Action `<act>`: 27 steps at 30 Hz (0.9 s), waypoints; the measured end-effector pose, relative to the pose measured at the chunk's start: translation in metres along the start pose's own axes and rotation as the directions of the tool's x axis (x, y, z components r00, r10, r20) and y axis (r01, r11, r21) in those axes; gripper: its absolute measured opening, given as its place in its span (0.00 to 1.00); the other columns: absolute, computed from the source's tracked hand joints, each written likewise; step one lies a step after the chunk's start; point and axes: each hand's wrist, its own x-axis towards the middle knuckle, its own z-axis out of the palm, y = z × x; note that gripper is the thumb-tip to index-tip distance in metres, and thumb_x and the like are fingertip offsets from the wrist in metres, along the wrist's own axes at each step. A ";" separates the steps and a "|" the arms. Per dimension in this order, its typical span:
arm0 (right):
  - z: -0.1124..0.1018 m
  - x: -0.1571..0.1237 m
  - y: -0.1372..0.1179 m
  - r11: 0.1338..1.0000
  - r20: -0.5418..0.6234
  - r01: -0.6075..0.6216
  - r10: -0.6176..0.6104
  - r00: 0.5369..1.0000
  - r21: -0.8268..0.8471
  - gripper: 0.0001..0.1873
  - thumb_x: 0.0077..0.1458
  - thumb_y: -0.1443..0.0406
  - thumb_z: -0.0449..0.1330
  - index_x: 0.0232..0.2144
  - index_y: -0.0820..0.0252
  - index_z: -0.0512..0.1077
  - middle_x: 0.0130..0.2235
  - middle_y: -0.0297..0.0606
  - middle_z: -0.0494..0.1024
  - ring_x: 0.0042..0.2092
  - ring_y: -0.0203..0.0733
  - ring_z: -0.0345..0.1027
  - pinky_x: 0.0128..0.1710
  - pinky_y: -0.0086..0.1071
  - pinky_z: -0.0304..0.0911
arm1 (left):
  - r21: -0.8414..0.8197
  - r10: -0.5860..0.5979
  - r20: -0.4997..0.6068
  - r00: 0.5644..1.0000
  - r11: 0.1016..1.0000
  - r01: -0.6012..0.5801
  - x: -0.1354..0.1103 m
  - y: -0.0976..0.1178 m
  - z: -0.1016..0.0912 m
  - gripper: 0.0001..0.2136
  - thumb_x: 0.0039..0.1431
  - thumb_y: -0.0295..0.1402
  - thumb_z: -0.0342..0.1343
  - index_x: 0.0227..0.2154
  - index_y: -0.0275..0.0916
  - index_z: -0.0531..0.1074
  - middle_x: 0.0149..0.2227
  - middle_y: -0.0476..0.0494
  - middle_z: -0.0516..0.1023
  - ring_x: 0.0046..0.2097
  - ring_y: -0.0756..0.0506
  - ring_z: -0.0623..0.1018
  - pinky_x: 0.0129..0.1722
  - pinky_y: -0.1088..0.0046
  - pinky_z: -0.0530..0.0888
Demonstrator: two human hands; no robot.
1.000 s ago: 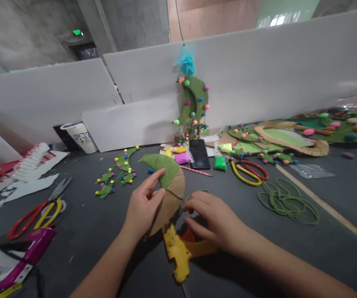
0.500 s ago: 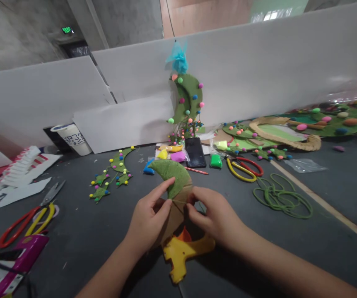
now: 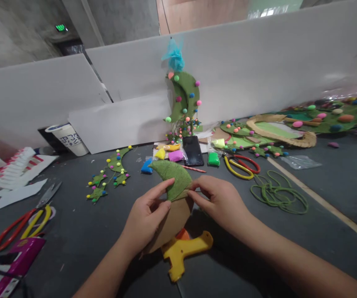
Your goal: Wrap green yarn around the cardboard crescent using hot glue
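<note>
A cardboard crescent (image 3: 174, 219) is held up in front of me, its upper part wrapped in green cord (image 3: 175, 178) and its lower part bare brown. My left hand (image 3: 145, 215) grips the crescent's left edge, index finger lying on the wrapped part and thumb just below. At the right edge, my right hand (image 3: 214, 198) pinches a thin green cord between thumb and fingertips, where the wrapping ends. Below the cardboard lies a yellow glue gun (image 3: 186, 250) with an orange part, partly hidden by the crescent.
Green cord lies in a loose coil (image 3: 278, 194) at right, beside red-and-yellow-handled scissors (image 3: 239, 167). More scissors (image 3: 26, 223) lie at left. A finished crescent with stars (image 3: 118, 161), a phone (image 3: 192, 151) and clay packets (image 3: 213, 159) lie farther back. A decorated crescent (image 3: 186, 95) hangs against the white board.
The cord, earlier stretched across the bare cardboard, now lies along the edge of the wrapping. My right hand has shifted slightly up and right. The view has shifted a little.
</note>
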 end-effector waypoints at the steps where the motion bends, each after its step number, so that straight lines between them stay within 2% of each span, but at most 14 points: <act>1: 0.000 0.000 0.000 1.000 -0.006 0.003 -0.003 1.000 -0.023 0.04 0.55 0.66 0.58 0.29 0.58 0.72 0.27 0.33 0.73 0.28 0.37 0.63 0.29 0.28 0.53 | -0.002 -0.002 0.006 1.000 1.000 0.002 0.000 0.000 0.000 0.21 0.54 0.32 0.55 0.53 0.44 0.70 0.49 0.42 0.78 0.40 0.45 0.79 0.37 0.74 0.74; 9: 0.003 0.001 0.002 0.994 -0.013 -0.101 0.101 0.995 -0.028 0.04 0.55 0.66 0.59 0.27 0.58 0.70 0.25 0.31 0.70 0.27 0.36 0.60 0.27 0.28 0.51 | -0.034 -0.004 0.014 1.000 0.999 0.005 0.000 0.001 0.000 0.21 0.55 0.31 0.55 0.53 0.46 0.71 0.51 0.44 0.77 0.41 0.46 0.79 0.40 0.74 0.74; 18: 0.005 0.002 0.004 0.993 -0.015 -0.120 0.120 0.993 -0.009 0.05 0.55 0.65 0.59 0.27 0.58 0.70 0.24 0.31 0.69 0.27 0.37 0.61 0.27 0.28 0.50 | -0.015 0.005 0.011 1.000 1.000 -0.005 -0.002 0.000 0.000 0.20 0.55 0.30 0.55 0.52 0.48 0.72 0.52 0.47 0.76 0.44 0.46 0.78 0.41 0.74 0.73; 27: 0.005 0.003 0.004 0.984 0.002 -0.178 0.178 0.984 0.027 0.09 0.54 0.64 0.59 0.24 0.58 0.66 0.24 0.30 0.68 0.26 0.36 0.59 0.26 0.28 0.49 | 0.031 -0.022 0.029 0.999 0.999 0.021 -0.001 0.003 0.001 0.20 0.55 0.29 0.53 0.52 0.46 0.70 0.48 0.47 0.78 0.40 0.47 0.77 0.36 0.75 0.71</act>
